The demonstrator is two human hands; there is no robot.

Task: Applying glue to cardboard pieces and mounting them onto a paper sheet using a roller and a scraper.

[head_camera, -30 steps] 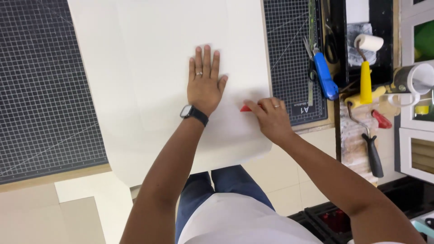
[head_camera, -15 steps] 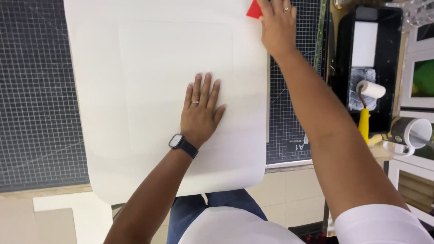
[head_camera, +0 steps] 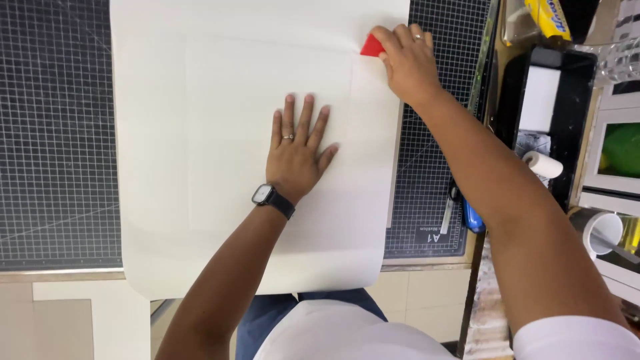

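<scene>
The left hand [head_camera: 297,150] is lying flat, fingers spread and pressing down on the middle of a large white sheet [head_camera: 200,133], a black wristwatch [head_camera: 272,198] sitting just behind it. The right hand [head_camera: 407,60] is pinching a small red scraper [head_camera: 372,47] between thumb and fingertips, its edge touching the sheet near the far right side, well apart from the left hand. Judging by this, a smoothing pass along the sheet's right side is under way; the next stroke calls for steady downward pressure while the left hand is anchoring the sheet. The sheet is covering a dark gridded cutting mat [head_camera: 57,133] and overhanging its near edge.
</scene>
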